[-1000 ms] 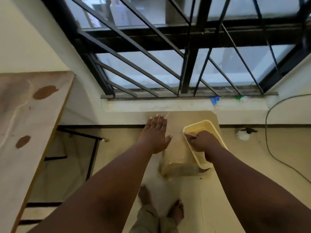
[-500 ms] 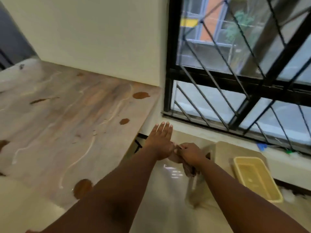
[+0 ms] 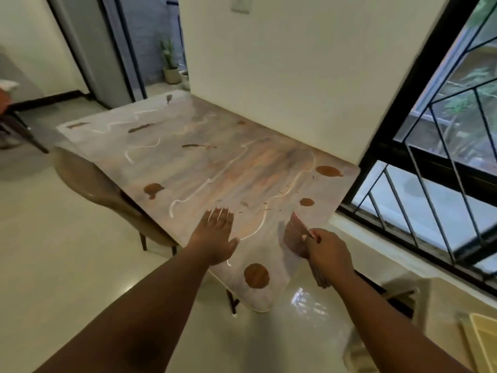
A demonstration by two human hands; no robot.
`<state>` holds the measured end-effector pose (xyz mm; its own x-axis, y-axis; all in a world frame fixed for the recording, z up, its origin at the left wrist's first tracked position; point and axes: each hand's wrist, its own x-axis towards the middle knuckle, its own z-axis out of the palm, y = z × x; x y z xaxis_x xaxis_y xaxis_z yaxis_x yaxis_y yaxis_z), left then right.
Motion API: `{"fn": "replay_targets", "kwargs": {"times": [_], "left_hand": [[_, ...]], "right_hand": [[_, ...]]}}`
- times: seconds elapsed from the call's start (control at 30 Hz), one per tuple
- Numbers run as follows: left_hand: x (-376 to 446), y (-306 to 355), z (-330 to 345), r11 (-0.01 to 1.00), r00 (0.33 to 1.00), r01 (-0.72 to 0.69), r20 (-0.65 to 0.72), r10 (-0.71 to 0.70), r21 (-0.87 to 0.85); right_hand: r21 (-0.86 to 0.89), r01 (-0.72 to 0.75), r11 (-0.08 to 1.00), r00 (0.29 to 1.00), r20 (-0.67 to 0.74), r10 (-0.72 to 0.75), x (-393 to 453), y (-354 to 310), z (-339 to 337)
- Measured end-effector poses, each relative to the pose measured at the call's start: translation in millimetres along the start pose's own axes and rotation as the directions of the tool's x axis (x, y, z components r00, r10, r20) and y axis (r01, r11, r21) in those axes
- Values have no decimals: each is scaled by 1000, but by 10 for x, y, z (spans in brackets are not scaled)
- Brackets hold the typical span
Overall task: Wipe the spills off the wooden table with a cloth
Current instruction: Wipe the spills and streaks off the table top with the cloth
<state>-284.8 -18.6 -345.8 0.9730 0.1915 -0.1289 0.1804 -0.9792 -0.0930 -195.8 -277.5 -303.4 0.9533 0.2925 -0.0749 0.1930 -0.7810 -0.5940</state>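
The cloth [image 3: 294, 238], pinkish and blurred, hangs over the near right edge of the wooden bench [image 3: 215, 168], pinched in the closed fingers of the right hand [image 3: 329, 251]. Brown spills [image 3: 256, 275] and white streaks [image 3: 204, 188] dot the bench top. The left hand [image 3: 215, 235] is flat and spread, holding nothing, over the near edge. A tan chair [image 3: 102, 189] stands at the bench's left side

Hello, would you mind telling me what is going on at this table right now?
A person stands at the near end of a wooden table streaked with white lines and dotted with brown spills, such as the round one nearest them. The right hand grips a cloth above the table's near right edge. The left hand is spread open, palm down, over the tabletop. No spill looks wiped yet.
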Motion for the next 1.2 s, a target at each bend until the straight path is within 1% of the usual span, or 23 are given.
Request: {"fn": "replay_targets", "kwargs": {"times": [0.03, 0.1, 0.2, 0.23, 0.27, 0.33, 0.4, 0.47, 0.53, 0.6, 0.7, 0.83, 0.93, 1.1, 1.2], "left_hand": [[-40, -18, 62, 1000, 1000, 6, 12, -6, -10], [-92, -10, 172, 999, 999, 3, 32, -2, -35], [-85, -1, 338, 999, 998, -33, 53, 35, -39], [-74, -9, 382, 999, 997, -49, 58, 51, -22], [-57, -30, 413, 997, 995, -74, 61, 74, -1], [-2, -89, 448, 993, 989, -119, 96, 116, 26], [26, -140, 467, 992, 990, -116, 90, 111, 46], [107, -139, 507, 996, 990, -82, 121, 77, 33], [90, -133, 535, 998, 995, -56, 87, 56, -1], [92, -100, 554, 998, 995, -54, 81, 57, -42], [87, -66, 634, 995, 994, -70, 84, 76, -65], [146, -99, 698, 989, 989, -114, 82, 122, -91], [272, -139, 699, 982, 983, -169, 61, 175, -83], [433, -183, 667, 971, 970, -226, 77, 232, -77], [508, -252, 646, 963, 961, -259, 85, 264, -70]], "right_hand": [[-26, 32, 999, 999, 3, -32, -74, -31, 75], [-66, 121, 991, 990, 76, -116, -242, -92, 299], [-89, 251, 964, 934, 284, -217, -440, -135, 815], [-130, 295, 947, 908, 345, -235, -484, -134, 978], [-186, 329, 926, 894, 377, -242, -532, -134, 1106], [-228, 334, 915, 895, 382, -231, -583, -96, 1246], [-207, 365, 908, 899, 331, -286, -578, -49, 1263], [-215, 453, 865, 858, 369, -358, -475, 91, 1311], [-241, 524, 817, 818, 410, -403, -437, 151, 1314], [-251, 554, 794, 795, 441, -415, -385, 191, 1341], [-278, 593, 755, 779, 436, -451, -357, 218, 1421], [-259, 592, 763, 782, 415, -465, -430, 201, 1468], [-291, 602, 743, 775, 435, -458, -520, 140, 1460], [-321, 575, 752, 791, 454, -411, -706, 90, 1444], [-362, 599, 714, 782, 453, -427, -711, 124, 1395]]}}
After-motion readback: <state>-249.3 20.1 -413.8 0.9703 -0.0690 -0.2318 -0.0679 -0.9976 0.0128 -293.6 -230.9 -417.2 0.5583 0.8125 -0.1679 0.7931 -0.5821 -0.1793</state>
